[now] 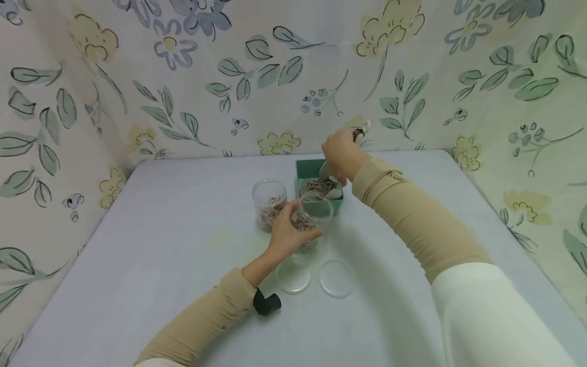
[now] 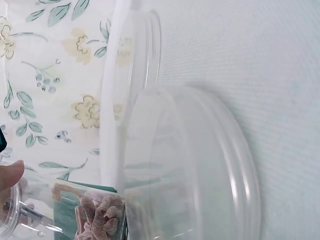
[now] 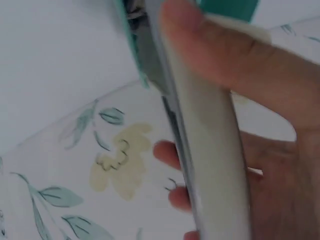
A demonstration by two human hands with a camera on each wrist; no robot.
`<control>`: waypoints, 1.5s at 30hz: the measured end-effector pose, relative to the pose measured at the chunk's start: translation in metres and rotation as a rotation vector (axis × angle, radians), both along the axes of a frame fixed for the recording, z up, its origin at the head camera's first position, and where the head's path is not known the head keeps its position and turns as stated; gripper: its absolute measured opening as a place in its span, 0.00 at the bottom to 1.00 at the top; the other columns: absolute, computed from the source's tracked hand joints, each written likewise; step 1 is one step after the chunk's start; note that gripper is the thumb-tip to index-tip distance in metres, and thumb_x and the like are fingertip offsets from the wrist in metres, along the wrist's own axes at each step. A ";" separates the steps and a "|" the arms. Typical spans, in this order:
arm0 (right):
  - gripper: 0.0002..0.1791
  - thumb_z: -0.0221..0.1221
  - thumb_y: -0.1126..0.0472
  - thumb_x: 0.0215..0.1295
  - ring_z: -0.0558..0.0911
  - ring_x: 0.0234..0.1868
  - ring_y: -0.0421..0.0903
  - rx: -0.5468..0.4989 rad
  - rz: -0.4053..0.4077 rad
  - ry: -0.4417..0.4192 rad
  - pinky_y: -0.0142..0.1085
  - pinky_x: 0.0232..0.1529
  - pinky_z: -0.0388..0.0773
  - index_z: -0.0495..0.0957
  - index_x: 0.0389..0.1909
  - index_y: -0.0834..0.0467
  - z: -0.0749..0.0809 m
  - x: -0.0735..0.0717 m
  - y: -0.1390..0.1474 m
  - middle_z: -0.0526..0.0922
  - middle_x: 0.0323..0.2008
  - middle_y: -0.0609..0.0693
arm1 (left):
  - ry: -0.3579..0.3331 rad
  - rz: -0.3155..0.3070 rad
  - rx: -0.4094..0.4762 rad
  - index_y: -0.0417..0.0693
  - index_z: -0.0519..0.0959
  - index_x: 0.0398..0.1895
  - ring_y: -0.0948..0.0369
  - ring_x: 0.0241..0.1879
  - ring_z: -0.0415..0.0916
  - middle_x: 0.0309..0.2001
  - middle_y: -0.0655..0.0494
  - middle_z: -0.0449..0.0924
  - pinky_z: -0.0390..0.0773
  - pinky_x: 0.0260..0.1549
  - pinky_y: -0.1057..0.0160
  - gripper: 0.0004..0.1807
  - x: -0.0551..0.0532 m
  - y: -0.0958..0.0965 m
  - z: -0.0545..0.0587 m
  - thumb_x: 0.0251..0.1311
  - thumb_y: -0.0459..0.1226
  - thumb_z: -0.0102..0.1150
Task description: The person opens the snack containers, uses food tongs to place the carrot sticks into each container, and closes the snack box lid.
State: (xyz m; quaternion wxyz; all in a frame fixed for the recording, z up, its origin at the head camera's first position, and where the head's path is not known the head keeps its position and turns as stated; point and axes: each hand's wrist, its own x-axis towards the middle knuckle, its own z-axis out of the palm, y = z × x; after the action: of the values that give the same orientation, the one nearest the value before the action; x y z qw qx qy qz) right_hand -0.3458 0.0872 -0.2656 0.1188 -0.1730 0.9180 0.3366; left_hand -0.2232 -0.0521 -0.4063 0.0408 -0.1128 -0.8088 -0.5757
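My left hand (image 1: 286, 232) grips a clear round jar (image 1: 316, 208) with brownish strips low inside it. A second clear jar (image 1: 269, 201), partly filled with similar strips, stands upright just left of it. Over the green box (image 1: 338, 206), my right hand (image 1: 345, 153) holds cream-handled tongs (image 3: 207, 135) with a grey metal inner edge. Their lower end reaches down into the box, partly hidden by the hand. Brown dried strips (image 1: 316, 186) lie in the box, and through clear plastic in the left wrist view more strips (image 2: 100, 215) show.
Two clear round lids (image 1: 293, 275) (image 1: 337, 279) lie side by side on the pale table (image 1: 183, 219), nearer me than the jars. A black angular object (image 1: 268, 304) shows beside my left sleeve. Floral cloth (image 1: 275, 76) hangs behind the table.
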 end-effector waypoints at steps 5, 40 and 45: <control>0.41 0.77 0.45 0.38 0.76 0.53 0.60 -0.103 -0.005 -0.035 0.63 0.56 0.69 0.78 0.54 0.62 -0.004 -0.009 0.010 0.79 0.53 0.60 | -0.013 -0.003 0.011 0.38 0.68 0.65 0.47 0.63 0.67 0.61 0.42 0.73 0.65 0.62 0.46 0.43 -0.002 -0.001 -0.002 0.42 0.32 0.78; 0.29 0.70 0.42 0.49 0.81 0.35 0.52 -0.542 0.134 0.006 0.46 0.34 0.81 0.86 0.44 0.61 -0.052 0.008 0.076 0.86 0.38 0.55 | -0.027 0.034 -0.018 0.39 0.68 0.65 0.47 0.65 0.65 0.63 0.42 0.71 0.66 0.62 0.47 0.44 -0.004 0.002 -0.003 0.42 0.35 0.79; 0.24 0.70 0.42 0.49 0.77 0.23 0.47 -0.558 0.183 0.063 0.43 0.25 0.79 0.86 0.34 0.60 -0.057 0.015 0.077 0.85 0.28 0.52 | -0.042 0.041 -0.008 0.39 0.67 0.66 0.46 0.65 0.64 0.64 0.42 0.70 0.68 0.61 0.48 0.44 -0.005 0.003 -0.002 0.42 0.34 0.78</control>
State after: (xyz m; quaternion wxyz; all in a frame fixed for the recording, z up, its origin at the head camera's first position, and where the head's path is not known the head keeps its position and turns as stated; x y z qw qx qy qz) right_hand -0.3303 0.1639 -0.3224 0.0073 -0.2703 0.9589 0.0858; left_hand -0.2277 -0.0487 -0.4086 0.0353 -0.0841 -0.8139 -0.5738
